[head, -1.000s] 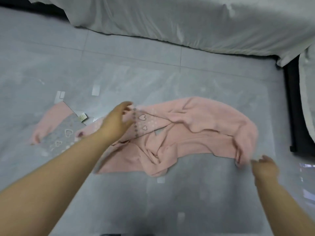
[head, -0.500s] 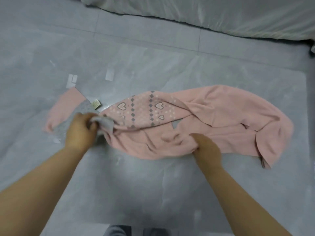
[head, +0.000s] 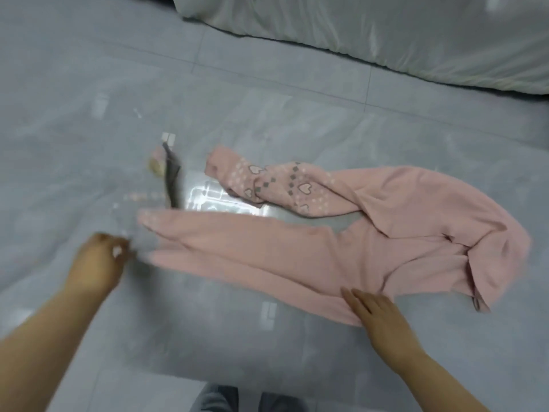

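Garment [head: 326,254] being pulled out flat on the floor [head: 74,84], stretching between the two hands and reaching well beyond the right one. Straightening one leg at the moment. Left hand [head: 98,260] curling at the cuff end and, as far as the blur allows telling, pinching it and drawing it away from the right hand. Right hand [head: 377,313] lying flat with fingers straight, pressing down the near edge of the same leg, closer to the waist. Hands well apart, with the taut leg running between them.

Patterned leg [head: 285,185], the one with hearts, lying twisted and bunched beyond both hands, joining the waist beyond the right hand. Waist end crumpling into folds on the right hand's far side. Grey strip [head: 172,179] lying beyond the left hand, its near end coming close to the taut leg; touching or not, impossible telling. Bedding [head: 386,34] edging the floor far beyond both hands.

Judging the step as early smoothing, with no fold begun yet. Next move probably calling for releasing the straightened leg, reaching beyond it to the twisted one, untwisting it and drawing it alongside the first. Pinning the waist meanwhile, so as not to drag the whole garment. Flattening the bunched waist likely needed too before any folding.
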Action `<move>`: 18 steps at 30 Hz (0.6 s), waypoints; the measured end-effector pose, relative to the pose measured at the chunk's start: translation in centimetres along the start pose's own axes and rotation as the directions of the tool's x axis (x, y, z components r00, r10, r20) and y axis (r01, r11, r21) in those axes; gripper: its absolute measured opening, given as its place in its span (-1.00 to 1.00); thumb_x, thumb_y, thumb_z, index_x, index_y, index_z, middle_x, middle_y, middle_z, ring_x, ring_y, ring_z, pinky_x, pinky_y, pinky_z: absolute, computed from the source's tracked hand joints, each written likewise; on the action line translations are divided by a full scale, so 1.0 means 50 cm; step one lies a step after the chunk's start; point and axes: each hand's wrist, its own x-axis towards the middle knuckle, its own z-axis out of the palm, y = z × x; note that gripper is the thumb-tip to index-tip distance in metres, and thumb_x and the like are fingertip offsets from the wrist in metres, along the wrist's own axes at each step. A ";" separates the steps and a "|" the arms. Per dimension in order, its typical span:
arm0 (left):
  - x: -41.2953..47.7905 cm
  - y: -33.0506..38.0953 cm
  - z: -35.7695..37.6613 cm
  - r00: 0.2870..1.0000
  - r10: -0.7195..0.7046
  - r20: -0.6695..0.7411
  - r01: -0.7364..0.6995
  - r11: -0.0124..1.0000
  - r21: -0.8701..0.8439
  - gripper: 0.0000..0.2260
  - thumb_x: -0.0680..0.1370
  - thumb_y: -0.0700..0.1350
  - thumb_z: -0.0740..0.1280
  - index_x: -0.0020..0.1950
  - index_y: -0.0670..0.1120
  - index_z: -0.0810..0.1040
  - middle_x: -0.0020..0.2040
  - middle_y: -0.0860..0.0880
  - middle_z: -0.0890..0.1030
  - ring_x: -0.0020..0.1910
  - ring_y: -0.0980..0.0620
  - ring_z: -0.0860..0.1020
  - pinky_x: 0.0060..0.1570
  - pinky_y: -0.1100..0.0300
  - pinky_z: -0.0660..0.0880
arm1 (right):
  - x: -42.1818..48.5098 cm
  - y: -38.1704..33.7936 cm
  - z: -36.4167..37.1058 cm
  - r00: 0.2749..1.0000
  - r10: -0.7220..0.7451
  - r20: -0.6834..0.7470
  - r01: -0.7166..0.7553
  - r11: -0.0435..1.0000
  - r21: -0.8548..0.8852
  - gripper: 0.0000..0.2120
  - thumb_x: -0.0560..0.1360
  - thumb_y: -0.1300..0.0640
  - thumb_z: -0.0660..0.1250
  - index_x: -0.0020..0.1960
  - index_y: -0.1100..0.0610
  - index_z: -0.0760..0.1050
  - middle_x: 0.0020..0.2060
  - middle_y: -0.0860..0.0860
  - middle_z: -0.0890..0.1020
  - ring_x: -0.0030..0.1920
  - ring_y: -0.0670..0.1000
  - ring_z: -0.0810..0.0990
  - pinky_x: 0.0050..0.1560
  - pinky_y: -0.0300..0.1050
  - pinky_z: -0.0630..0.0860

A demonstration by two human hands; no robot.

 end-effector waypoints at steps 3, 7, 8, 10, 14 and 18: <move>-0.070 -0.052 0.081 0.986 -0.163 0.028 0.165 0.980 -0.110 -0.70 0.45 -0.35 0.32 0.17 -0.31 0.55 0.11 -0.43 0.50 0.09 -0.42 0.51 0.21 -0.21 0.41 | 0.001 -0.025 0.040 0.998 0.059 0.033 -0.059 0.998 0.008 -0.17 0.16 0.27 -0.01 0.44 -0.02 -0.01 -0.03 0.07 0.69 -0.24 0.03 0.66 -0.19 -0.10 0.60; -0.087 -0.036 0.092 0.891 -0.449 0.062 0.408 0.734 -0.543 -0.42 0.45 -0.22 0.42 0.40 -0.27 0.26 0.29 -0.35 0.41 0.22 -0.34 0.44 0.24 -0.17 0.38 | 0.002 -0.058 -0.004 0.973 0.193 -0.128 -0.148 0.943 0.298 -0.49 0.19 0.13 -0.02 0.08 -0.11 0.42 -0.16 0.08 0.69 -0.23 0.07 0.64 -0.17 -0.21 0.50; -0.082 -0.024 0.093 0.869 -0.479 0.129 0.446 0.641 -0.625 -0.31 0.42 -0.12 0.47 0.43 -0.23 0.21 0.34 -0.31 0.38 0.27 -0.31 0.42 0.27 -0.16 0.38 | -0.001 -0.054 -0.026 0.940 0.294 -0.174 -0.193 0.877 0.440 -0.56 0.18 0.05 -0.01 -0.03 -0.18 0.45 -0.25 0.00 0.67 -0.24 0.06 0.59 -0.18 -0.29 0.41; -0.070 0.013 0.102 0.901 -0.403 0.160 0.409 0.668 -0.622 -0.03 0.24 0.14 0.54 0.48 -0.16 0.12 0.43 -0.27 0.27 0.39 -0.26 0.30 0.39 -0.17 0.28 | -0.010 -0.040 -0.063 0.893 0.373 -0.252 -0.172 0.800 0.574 -0.70 0.17 0.03 0.01 -0.23 -0.21 0.44 -0.29 -0.24 0.55 -0.27 -0.07 0.46 -0.22 -0.47 0.30; -0.032 0.117 0.146 0.950 -0.250 0.187 0.279 0.949 -0.146 0.00 0.34 0.26 0.40 0.53 -0.02 -0.16 0.55 -0.18 -0.22 0.52 -0.22 -0.25 0.48 -0.18 -0.10 | -0.025 -0.047 -0.102 0.964 0.069 -0.257 0.044 0.912 0.409 -0.64 0.23 0.21 0.01 -0.10 -0.06 0.43 0.11 -0.59 0.32 0.09 -0.49 0.32 0.10 -0.63 0.19; 0.015 0.116 0.135 0.951 -0.309 -0.009 0.290 0.902 -0.320 -0.60 0.48 -0.21 0.30 0.31 -0.24 0.38 0.42 -0.29 0.31 0.42 -0.30 0.23 0.31 -0.07 0.28 | -0.055 -0.021 -0.106 0.991 -0.019 -0.133 0.073 0.908 0.412 -0.47 0.23 0.21 -0.02 0.07 0.00 0.53 0.24 -0.57 0.24 0.20 -0.54 0.22 0.21 -0.61 0.14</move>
